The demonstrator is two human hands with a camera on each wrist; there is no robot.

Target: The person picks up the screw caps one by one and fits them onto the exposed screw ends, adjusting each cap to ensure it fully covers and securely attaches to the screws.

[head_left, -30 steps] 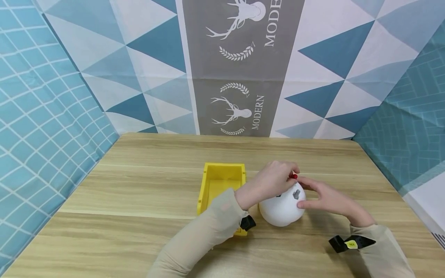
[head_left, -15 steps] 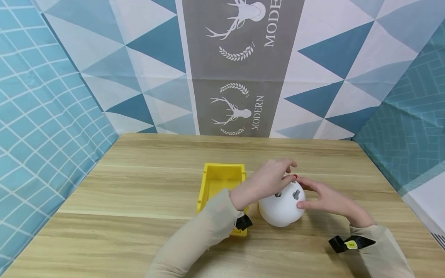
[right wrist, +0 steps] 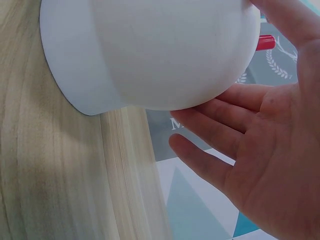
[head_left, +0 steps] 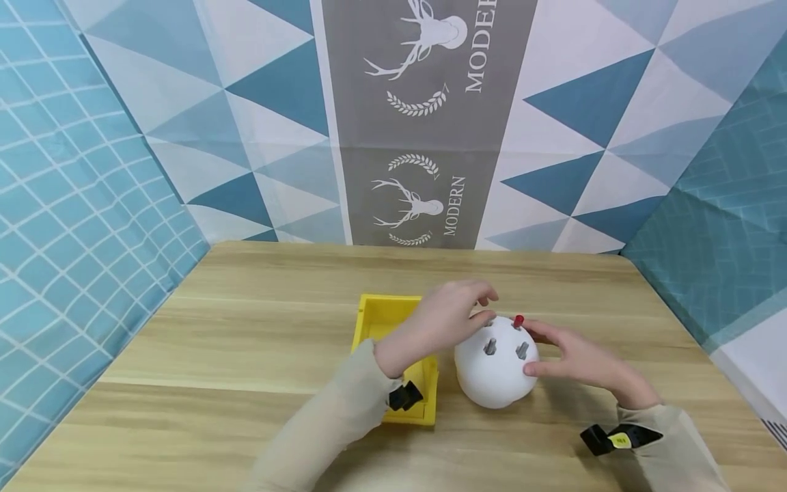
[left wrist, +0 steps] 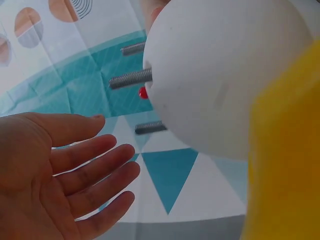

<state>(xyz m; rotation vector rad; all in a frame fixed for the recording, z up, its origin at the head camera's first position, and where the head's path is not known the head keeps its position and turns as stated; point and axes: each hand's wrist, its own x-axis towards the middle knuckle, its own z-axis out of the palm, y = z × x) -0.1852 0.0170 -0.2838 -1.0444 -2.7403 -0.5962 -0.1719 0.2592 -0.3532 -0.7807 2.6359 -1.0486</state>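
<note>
A white, ball-shaped body [head_left: 492,383] stands on the wooden table, with several grey threaded studs [head_left: 490,346] sticking out of its top. One stud carries a small red cap [head_left: 519,320]. My right hand [head_left: 578,355] grips the body's right side, thumb in front and fingers behind; in the right wrist view the fingers [right wrist: 225,117] lie along its white surface. My left hand [head_left: 445,314] is at the body's upper left, its fingertips close to the far left stud. In the left wrist view that hand [left wrist: 75,170] holds nothing, its fingers spread and apart from the studs.
Left of the white body stands a yellow open-topped bin [head_left: 363,324], partly hidden under my left forearm. The wooden table [head_left: 246,355] reaches back to a patterned cloth wall [head_left: 283,171]. Tile-patterned cloth hangs at both sides.
My left hand has drawn back leftward from the red cap, which now shows uncovered on its stud. My right hand keeps its hold on the white body.
</note>
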